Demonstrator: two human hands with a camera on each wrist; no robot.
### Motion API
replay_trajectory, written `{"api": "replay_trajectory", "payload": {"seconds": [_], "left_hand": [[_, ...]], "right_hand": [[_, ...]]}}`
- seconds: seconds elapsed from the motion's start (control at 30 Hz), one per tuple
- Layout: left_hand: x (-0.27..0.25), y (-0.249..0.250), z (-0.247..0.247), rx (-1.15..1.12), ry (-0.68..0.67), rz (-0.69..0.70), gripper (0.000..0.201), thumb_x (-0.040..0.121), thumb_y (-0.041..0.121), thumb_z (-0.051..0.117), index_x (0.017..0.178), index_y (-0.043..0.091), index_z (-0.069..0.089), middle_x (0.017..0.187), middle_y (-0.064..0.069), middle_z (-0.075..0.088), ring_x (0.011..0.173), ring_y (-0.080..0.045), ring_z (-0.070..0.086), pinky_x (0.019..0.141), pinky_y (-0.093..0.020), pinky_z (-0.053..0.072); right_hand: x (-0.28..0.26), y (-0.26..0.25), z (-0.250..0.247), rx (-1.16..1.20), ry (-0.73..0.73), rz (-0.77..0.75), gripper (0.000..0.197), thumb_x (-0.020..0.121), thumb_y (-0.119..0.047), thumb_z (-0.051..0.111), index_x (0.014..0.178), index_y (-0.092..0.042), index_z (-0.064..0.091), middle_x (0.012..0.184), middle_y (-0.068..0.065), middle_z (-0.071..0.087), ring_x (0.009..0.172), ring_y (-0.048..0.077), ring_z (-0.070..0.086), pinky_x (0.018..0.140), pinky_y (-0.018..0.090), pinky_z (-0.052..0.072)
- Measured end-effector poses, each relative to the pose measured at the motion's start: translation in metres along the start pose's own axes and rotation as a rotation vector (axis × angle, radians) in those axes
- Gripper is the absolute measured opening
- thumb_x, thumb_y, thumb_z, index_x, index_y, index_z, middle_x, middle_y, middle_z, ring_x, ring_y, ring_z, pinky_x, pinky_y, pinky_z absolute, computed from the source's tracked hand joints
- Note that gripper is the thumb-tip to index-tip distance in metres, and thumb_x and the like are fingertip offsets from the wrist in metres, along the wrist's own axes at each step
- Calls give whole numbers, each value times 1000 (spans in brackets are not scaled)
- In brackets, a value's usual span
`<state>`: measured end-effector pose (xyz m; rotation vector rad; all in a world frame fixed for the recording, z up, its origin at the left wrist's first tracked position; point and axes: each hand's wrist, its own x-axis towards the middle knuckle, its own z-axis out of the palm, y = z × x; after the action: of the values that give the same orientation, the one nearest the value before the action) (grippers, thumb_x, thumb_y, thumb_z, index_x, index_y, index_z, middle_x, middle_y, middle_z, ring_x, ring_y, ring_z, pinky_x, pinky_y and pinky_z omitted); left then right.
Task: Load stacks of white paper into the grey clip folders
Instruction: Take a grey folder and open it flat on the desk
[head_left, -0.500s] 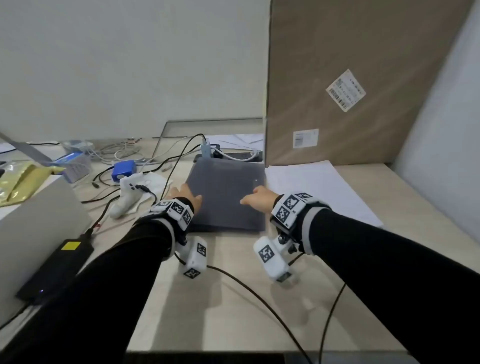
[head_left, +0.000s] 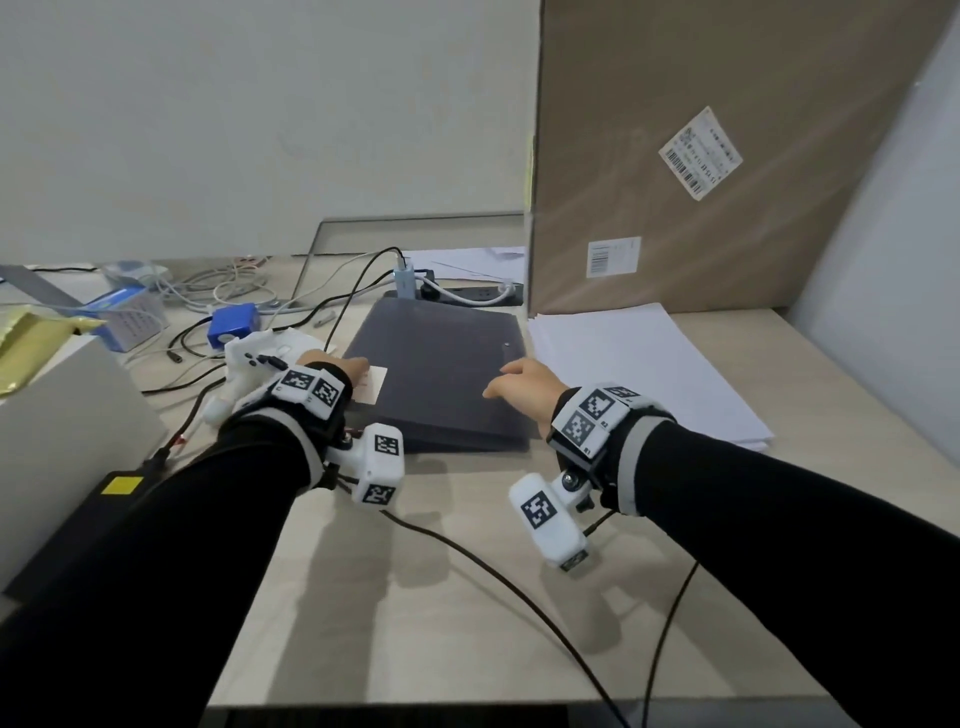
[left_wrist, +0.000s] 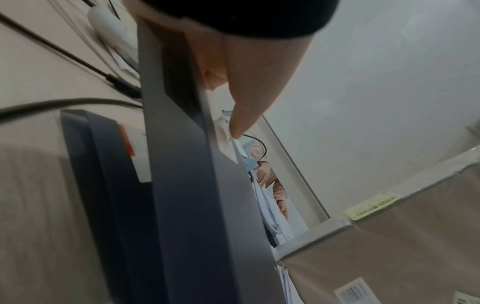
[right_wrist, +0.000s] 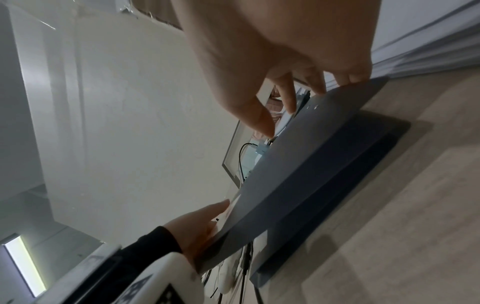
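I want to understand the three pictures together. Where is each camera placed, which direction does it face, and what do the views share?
Head: on the head, facing forward and down at the desk; shows both sleeves, left hand, right hand, folder, paper.
Left wrist: under the left wrist, facing along the thumb on the folder's lifted edge.
Right wrist: under the right wrist, facing along the fingers on the cover; the left hand shows too.
Shared: all three show the folder.

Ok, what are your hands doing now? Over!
Left hand grips top grey folder's left edge. Right hand fingers rest on top. Paper stack waiting right. Nothing blocking.
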<state>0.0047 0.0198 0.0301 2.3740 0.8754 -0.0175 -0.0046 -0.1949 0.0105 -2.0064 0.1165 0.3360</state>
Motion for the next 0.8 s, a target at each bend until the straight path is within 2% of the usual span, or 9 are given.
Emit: {"api": "replay_trajectory", "payload": {"seconds": [0.2,0.3,0.4,0.47,0.53,0.6,0.67,0.77,0.8], "left_hand": [[-23,-7,-20,15,1,60,65,91,48,47,125,-8,52,124,-26,58,117,-38,54,96,-37,40],[-46,-11,-35,40,62,139,49,95,43,42,109,-1,57,103,-26,62,117,-37,53,83,-35,35],[-73,-14,-50,-3,62,204,47,97,39,38,106,-2,61,118,-27,59,115,-38,54,94,-36,38],[-92,-16,-57,-136,68,240,49,96,41,39,91,1,67,107,-23,60,102,-35,56,90,-34,38],[-110,-16,-56,-240,81,273,44,95,42,40,70,11,59,93,-14,57,89,-25,51,80,-27,35],[-135,-10,-50,-351,57,312,40,95,39,42,69,13,56,75,-8,61,78,-18,56,65,-16,42],[-164,-5,-41,-402,38,360,42,96,36,42,60,18,49,53,-2,57,49,-3,59,41,-3,38],[-199,5,-20,-472,-19,415,42,95,39,44,58,20,51,64,-2,56,60,-16,58,59,-16,46],[-212,9,-12,-507,-43,430,42,95,39,45,59,18,52,64,0,55,61,-17,55,58,-13,45]], "right_hand": [[-25,4,-10,113,55,-55,50,84,-10,60,133,-11,47,135,6,49,127,22,45,100,29,36],[-43,7,-13,194,93,-103,53,83,-8,61,133,-11,45,136,7,48,125,22,47,104,32,38],[-66,11,-26,280,129,-136,59,84,-11,62,138,-14,38,131,0,45,120,21,49,100,31,40],[-81,16,-41,295,147,-135,69,84,-18,65,143,-15,30,128,-2,41,122,21,47,100,29,38],[-97,23,-58,372,97,-79,78,81,-28,69,145,-16,26,137,3,43,126,24,47,103,39,43],[-118,29,-76,536,-23,-39,65,84,-29,69,139,-10,39,128,6,56,113,23,59,81,35,56],[-144,34,-96,634,-69,-84,38,91,-20,60,127,-10,55,108,6,66,89,18,67,59,24,57],[-174,51,-127,677,14,-197,31,94,-2,50,122,-12,56,99,7,68,66,15,72,52,25,57],[-185,59,-138,683,54,-223,30,94,1,48,119,-14,55,98,9,67,63,16,72,53,27,58]]}}
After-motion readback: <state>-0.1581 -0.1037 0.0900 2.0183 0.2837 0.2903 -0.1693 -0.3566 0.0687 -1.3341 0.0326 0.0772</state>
